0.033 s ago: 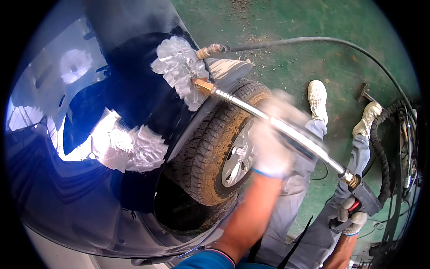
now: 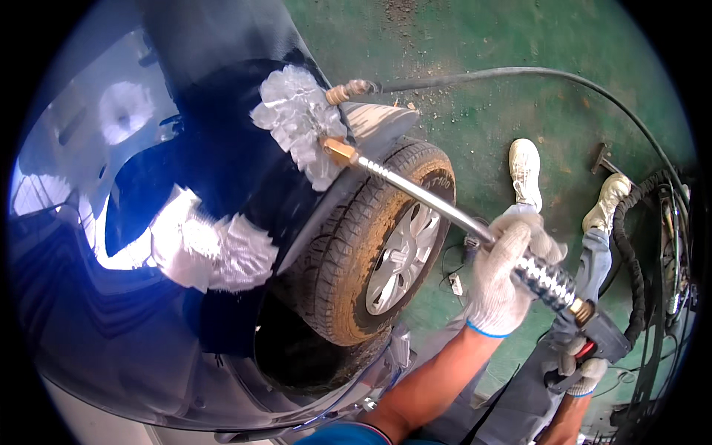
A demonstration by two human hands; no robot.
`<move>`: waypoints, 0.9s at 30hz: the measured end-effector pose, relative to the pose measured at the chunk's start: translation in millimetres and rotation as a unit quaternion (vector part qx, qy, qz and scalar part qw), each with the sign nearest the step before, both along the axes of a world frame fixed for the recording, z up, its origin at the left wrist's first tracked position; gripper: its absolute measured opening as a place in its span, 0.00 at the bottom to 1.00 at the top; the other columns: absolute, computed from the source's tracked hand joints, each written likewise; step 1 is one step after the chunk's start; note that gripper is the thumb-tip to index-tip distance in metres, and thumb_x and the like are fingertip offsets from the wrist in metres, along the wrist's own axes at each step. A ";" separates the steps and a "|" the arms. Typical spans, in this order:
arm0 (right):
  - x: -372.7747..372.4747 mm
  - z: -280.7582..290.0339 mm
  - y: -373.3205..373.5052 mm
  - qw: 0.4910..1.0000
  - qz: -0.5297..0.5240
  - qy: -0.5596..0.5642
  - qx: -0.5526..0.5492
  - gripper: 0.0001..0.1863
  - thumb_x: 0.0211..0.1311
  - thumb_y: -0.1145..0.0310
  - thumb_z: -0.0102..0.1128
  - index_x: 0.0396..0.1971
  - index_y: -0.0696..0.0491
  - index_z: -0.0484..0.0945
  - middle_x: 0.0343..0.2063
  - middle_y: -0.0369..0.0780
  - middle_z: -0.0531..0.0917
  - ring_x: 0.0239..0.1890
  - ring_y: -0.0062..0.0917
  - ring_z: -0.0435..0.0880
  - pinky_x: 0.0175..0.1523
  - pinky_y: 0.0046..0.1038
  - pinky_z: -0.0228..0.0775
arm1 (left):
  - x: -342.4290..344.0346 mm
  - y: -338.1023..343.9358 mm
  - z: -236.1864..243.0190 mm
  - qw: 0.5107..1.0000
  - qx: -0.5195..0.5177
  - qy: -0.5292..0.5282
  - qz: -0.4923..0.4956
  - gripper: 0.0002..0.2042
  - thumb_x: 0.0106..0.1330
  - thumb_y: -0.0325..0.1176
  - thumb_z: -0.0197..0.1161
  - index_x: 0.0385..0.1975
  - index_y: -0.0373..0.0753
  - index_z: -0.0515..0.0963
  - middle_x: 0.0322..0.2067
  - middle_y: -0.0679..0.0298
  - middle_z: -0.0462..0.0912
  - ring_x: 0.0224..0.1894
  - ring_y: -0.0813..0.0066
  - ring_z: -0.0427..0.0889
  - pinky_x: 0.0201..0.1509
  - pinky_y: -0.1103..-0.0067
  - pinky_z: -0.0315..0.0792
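Note:
My left hand (image 2: 504, 271), in a white knit glove, is wrapped round the metal rod of a slide-hammer dent puller (image 2: 423, 194). A chrome ribbed sleeve (image 2: 547, 282) shows just behind it. My gloved right hand (image 2: 584, 371) grips the puller's black pistol handle (image 2: 604, 334) by its red trigger. The brass tip (image 2: 340, 150) meets the lower edge of a bare-metal patch (image 2: 297, 119) on the dark blue car panel (image 2: 215, 126). A brass clamp (image 2: 347, 92) with a black cable (image 2: 482, 73) sits on the panel's edge, beside that patch.
A muddy wheel (image 2: 386, 252) stands under the rod. Another sanded patch (image 2: 215, 241) lies nearer me. A hammer (image 2: 608, 159) rests on the green floor (image 2: 445, 37) by my shoe (image 2: 610, 202). A black sleeved hose (image 2: 630, 259) and equipment line the right side.
My left hand, blurred before, has moved back along the rod toward the pistol handle and now appears sharp. The tip and my right hand stay nearly in place.

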State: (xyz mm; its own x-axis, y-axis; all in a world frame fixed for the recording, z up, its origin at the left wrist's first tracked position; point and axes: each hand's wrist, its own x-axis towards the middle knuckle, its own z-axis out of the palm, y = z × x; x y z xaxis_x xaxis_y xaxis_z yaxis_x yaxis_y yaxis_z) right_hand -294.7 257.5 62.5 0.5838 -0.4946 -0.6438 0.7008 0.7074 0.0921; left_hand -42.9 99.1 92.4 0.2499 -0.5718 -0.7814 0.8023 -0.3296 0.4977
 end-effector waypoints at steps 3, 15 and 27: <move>4.7 11.9 -10.4 0.999 -0.017 0.025 0.036 0.25 0.46 0.62 0.74 0.34 0.68 0.76 0.14 0.45 0.77 0.15 0.33 0.77 0.22 0.33 0.73 | 3.1 -7.9 8.8 0.991 0.084 -0.059 -0.086 0.13 0.69 0.37 0.62 0.46 0.34 0.77 0.32 0.61 0.82 0.34 0.70 0.83 0.44 0.73 0.78; -20.1 11.4 22.5 0.985 0.076 0.134 -0.080 0.25 0.60 0.55 0.66 0.35 0.67 0.77 0.15 0.44 0.77 0.15 0.31 0.77 0.28 0.32 0.74 | 47.6 -36.6 -6.7 0.949 -0.228 0.218 -0.015 0.29 0.77 0.61 0.35 0.15 0.48 0.58 0.11 0.73 0.50 0.10 0.79 0.51 0.14 0.78 0.55; -6.7 13.9 -16.8 0.999 -0.032 0.000 0.033 0.20 0.43 0.66 0.71 0.33 0.65 0.76 0.11 0.43 0.74 0.09 0.29 0.69 0.20 0.30 0.64 | 12.4 -50.3 33.0 0.985 0.160 -0.069 -0.015 0.20 0.73 0.54 0.56 0.33 0.41 0.71 0.18 0.74 0.57 0.19 0.81 0.61 0.28 0.76 0.65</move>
State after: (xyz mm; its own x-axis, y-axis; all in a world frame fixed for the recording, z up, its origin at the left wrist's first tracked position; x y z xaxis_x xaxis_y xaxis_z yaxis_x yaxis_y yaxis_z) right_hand -301.4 240.7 76.4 0.5522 -0.4872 -0.6765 0.7444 0.6536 0.1369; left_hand -30.5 48.8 125.4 0.3522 -0.3112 -0.8827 0.7223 -0.5093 0.4678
